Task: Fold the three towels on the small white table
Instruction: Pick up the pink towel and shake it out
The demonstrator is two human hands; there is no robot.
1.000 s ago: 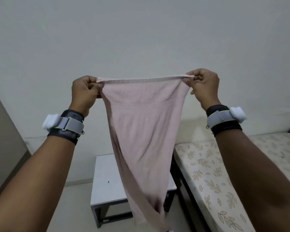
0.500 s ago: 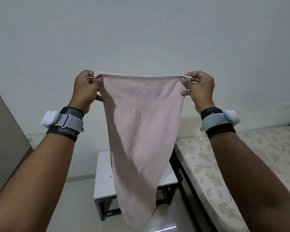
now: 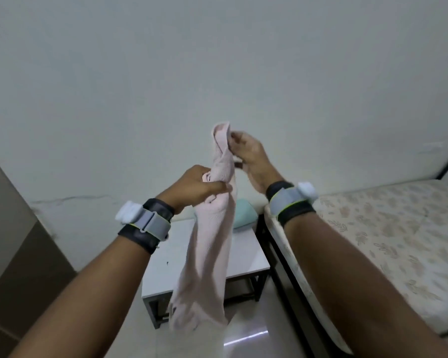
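A pale pink towel [image 3: 207, 257] hangs in the air in front of me, bunched into a narrow column over the small white table [image 3: 246, 259]. My left hand [image 3: 194, 186] is closed around the towel a little below its top. My right hand [image 3: 246, 151] pinches the towel's top end, slightly higher and to the right. A folded light green towel [image 3: 245, 215] lies at the table's back right corner, partly hidden by the pink one. No third towel shows.
A bed [image 3: 388, 239] with a leaf-patterned mattress and dark frame stands right against the table. A plain wall fills the background. A brown panel [image 3: 13, 249] stands at the left. The floor [image 3: 246, 337] below the table is glossy.
My hands have come together from holding the pink towel stretched wide by its top corners. The towel now hangs bunched, and the view has tilted down, showing the green towel.
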